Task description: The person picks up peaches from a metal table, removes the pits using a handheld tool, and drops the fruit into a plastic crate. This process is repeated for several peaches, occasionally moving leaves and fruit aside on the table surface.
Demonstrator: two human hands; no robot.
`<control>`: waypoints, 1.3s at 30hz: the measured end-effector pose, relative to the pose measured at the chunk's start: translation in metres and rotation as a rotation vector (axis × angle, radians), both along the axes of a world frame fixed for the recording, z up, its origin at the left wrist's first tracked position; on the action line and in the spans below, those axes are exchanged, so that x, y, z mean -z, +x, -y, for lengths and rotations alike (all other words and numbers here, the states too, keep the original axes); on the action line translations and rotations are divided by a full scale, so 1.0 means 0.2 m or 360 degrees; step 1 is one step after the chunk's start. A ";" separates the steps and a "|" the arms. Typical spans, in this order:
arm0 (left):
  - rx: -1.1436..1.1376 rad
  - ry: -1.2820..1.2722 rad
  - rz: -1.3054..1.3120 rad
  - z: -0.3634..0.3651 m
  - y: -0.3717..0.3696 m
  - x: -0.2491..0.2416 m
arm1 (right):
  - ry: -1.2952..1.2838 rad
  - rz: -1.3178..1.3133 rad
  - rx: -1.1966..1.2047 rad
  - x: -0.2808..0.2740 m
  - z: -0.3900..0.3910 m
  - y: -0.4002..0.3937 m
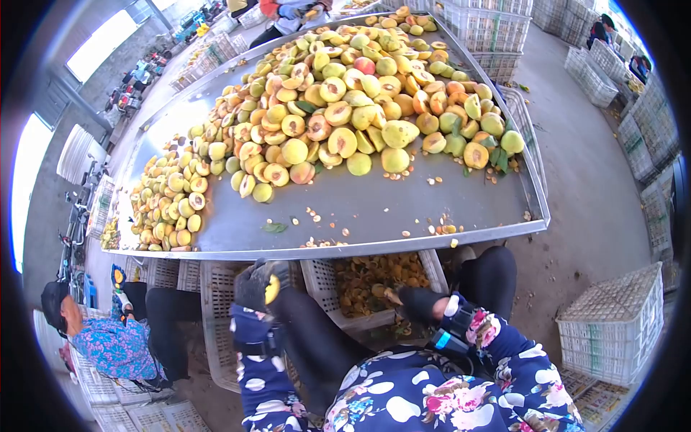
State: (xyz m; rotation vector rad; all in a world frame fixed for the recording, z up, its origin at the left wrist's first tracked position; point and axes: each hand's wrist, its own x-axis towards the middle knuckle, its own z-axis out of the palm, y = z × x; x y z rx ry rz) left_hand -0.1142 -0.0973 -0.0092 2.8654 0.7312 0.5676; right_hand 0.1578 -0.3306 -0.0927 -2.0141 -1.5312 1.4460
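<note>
One metal table is seen carrying one heap of peaches, too many to count. Below its near edge, the gloved left hand is closed around one yellow peach. The gloved right hand is held at one white crate of peach scraps; its grip cannot be made out.

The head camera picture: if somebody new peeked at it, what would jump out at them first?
The huge heap of yellow and orange halved fruit covering the far part of the metal table. Below the table's near edge, the left hand, in a dark glove, holds a yellow piece, and the right hand reaches over a white crate of pits. A person in a blue flowered top sits at lower left.
</note>
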 end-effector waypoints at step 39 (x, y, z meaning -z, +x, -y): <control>0.0193 -0.2426 0.0963 0.41 0.63 -0.03 | 0.0761 -0.0428 0.0333 -0.63 -0.03 -0.02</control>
